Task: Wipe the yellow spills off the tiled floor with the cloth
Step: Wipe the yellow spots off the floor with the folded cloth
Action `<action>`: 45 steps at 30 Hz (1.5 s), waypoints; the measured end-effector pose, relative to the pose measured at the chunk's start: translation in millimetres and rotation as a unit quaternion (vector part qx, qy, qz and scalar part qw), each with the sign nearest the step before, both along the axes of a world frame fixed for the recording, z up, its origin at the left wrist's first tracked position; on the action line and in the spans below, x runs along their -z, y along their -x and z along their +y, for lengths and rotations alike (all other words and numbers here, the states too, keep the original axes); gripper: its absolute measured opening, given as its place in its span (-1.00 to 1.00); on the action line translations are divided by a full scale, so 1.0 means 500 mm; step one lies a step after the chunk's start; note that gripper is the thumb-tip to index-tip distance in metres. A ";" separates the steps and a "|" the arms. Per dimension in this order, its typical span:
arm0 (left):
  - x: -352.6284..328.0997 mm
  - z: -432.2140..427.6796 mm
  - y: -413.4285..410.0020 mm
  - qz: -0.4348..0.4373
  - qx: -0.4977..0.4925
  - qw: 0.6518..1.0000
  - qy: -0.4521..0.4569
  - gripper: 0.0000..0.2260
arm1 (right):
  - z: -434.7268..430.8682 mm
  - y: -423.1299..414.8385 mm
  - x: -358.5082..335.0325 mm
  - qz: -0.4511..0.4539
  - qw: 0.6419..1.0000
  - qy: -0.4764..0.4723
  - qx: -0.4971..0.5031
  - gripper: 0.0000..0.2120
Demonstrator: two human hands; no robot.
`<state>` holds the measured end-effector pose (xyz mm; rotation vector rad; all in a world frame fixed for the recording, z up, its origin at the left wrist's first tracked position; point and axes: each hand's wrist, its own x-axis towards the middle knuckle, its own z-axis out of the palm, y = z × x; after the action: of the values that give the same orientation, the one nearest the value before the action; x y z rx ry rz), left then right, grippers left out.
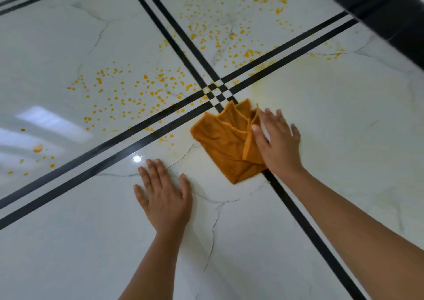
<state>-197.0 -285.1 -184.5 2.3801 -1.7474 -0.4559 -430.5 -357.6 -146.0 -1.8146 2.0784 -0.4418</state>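
An orange cloth (224, 139), folded and rumpled, lies on the white marble-look tiled floor (321, 127) just below where the black double lines cross. My right hand (277, 139) presses flat on the cloth's right part, fingers spread. My left hand (164, 196) rests flat on the bare tile to the lower left of the cloth, holding nothing. Yellow spills (137, 93) dot the tile to the upper left. More yellow spills (229, 28) cover the far tile. A few drops (37, 148) sit at the far left.
Black double inlay lines (215, 88) cross the floor in an X. A dark baseboard or wall edge (390, 12) runs along the top right. Faint yellowish smears (259, 88) show on the tile right of the crossing.
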 end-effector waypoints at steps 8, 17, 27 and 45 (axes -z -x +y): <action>-0.042 -0.157 0.275 0.044 0.060 0.997 -0.006 -0.34 | -0.065 0.231 0.029 0.074 0.992 -0.070 0.069 -0.52; -0.001 -0.388 0.520 -0.033 0.249 0.968 -0.008 -0.43 | -0.187 0.465 0.063 0.116 0.962 -0.085 0.231 -0.47; -0.005 -0.590 0.691 -0.087 0.491 0.866 0.032 -0.46 | -0.181 0.471 0.087 0.132 0.958 -0.064 0.247 -0.45; -0.006 -0.672 0.778 -0.066 0.544 0.836 0.030 -0.49 | -0.183 0.471 0.084 0.138 0.956 -0.061 0.250 -0.45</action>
<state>-586.2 -620.9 -181.6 1.1396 -2.9823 -0.3180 -666.2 -449.1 -188.1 -1.3280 2.6991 -0.1787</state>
